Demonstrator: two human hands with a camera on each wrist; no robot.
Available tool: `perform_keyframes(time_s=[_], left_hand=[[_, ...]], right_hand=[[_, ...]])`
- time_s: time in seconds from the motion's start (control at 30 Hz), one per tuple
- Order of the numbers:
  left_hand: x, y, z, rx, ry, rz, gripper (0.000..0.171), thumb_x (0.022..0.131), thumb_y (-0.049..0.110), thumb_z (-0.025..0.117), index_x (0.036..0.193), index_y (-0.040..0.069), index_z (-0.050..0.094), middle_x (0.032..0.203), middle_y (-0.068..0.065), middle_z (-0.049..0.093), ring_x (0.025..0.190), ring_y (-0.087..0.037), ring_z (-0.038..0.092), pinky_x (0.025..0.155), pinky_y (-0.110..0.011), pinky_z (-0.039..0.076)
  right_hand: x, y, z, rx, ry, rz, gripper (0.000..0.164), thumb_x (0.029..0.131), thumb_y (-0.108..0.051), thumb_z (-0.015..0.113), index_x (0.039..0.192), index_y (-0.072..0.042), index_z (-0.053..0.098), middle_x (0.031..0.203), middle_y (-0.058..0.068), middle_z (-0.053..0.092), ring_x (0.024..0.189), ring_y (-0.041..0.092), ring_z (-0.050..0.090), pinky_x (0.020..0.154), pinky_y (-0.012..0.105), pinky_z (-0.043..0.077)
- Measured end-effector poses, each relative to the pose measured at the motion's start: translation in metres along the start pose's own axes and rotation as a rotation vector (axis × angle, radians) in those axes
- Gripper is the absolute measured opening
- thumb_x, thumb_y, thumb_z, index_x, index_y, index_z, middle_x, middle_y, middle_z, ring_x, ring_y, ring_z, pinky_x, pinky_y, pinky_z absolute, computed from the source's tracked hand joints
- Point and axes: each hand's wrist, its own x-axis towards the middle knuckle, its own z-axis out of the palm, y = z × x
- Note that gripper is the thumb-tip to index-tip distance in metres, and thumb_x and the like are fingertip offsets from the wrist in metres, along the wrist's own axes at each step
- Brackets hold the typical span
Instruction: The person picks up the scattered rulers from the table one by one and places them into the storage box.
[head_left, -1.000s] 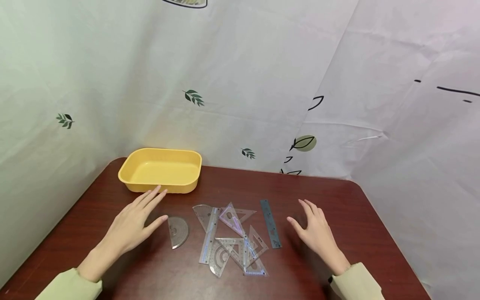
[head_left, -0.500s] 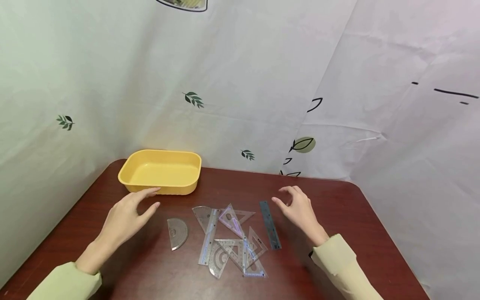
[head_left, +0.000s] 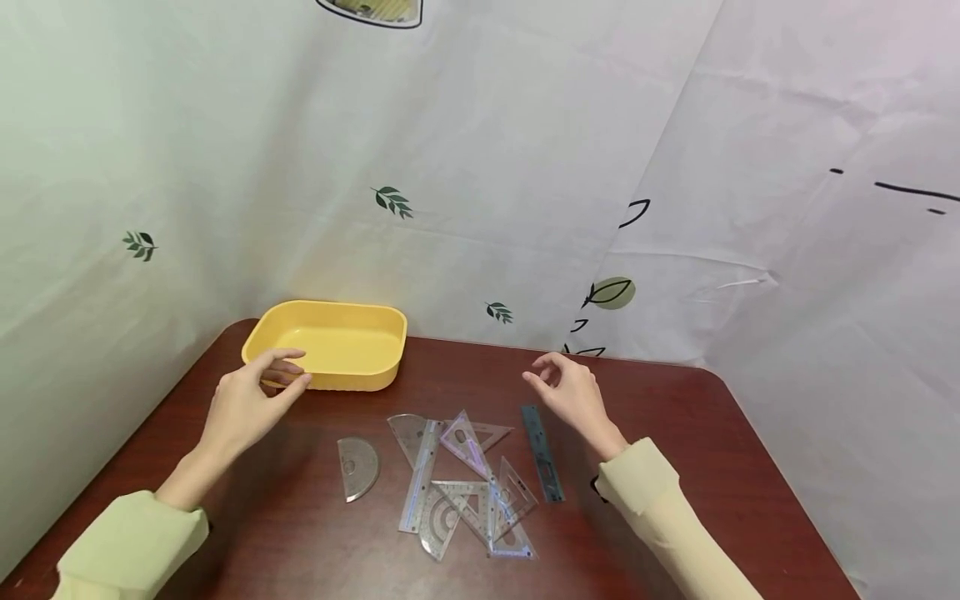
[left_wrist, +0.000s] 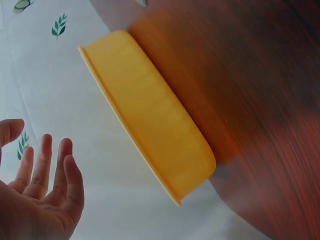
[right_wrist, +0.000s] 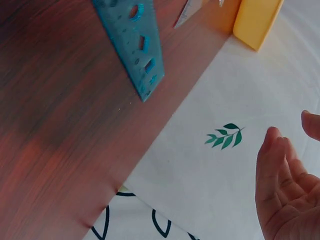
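Note:
My left hand [head_left: 246, 408] hovers by the near left side of a yellow tray [head_left: 352, 381], thumb and fingers apart with nothing between them. In the left wrist view the tray's outer wall [left_wrist: 150, 115] shows beyond the bent fingers. My right hand [head_left: 573, 398] is raised beyond the upper end of a teal ruler [head_left: 542, 454], its fingers loosely curved and holding nothing. Between the hands lie overlapping clear rulers and set squares, among them a clear ruler [head_left: 421, 477] and a purple-marked set square [head_left: 463, 442]. A clear protractor [head_left: 358, 468] lies apart on the left.
The dark red wooden table [head_left: 300, 542] has rounded far corners. A white curtain [head_left: 480, 167] with leaf prints hangs right behind it and along both sides. The yellow tray stands near the far left corner of the table, with nothing visible inside.
Both hands have moved up and away from the body, the right one also leftward above the teal ruler. Their fingers have become more bent. The tray and drawing tools lie as before.

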Motion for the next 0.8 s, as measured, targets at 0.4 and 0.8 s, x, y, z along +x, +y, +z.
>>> perform_keyframes(time_s=[0.4,0.8], left_hand=[[0.021,-0.02,-0.004,-0.012,-0.012,-0.196,0.031,0.087,0.033,0.07,0.11,0.012,0.07,0.077,0.032,0.058,0.068,0.018,0.051,0.055,-0.01,0.044],[0.043,-0.048,-0.008,-0.098,-0.031,-0.326,0.045,0.089,0.04,0.066,0.115,0.003,0.067,0.07,0.04,0.051,0.062,0.018,0.053,0.054,-0.01,0.046]], right_hand=[[0.01,-0.008,0.009,0.035,-0.029,0.028,0.011,0.086,-0.032,0.071,0.087,-0.021,0.07,0.077,-0.005,0.068,0.063,0.008,0.058,0.053,0.027,0.046],[0.019,-0.019,0.02,0.079,-0.062,0.06,0.008,0.087,-0.031,0.07,0.086,-0.023,0.07,0.077,-0.005,0.068,0.062,0.008,0.057,0.055,0.027,0.045]])
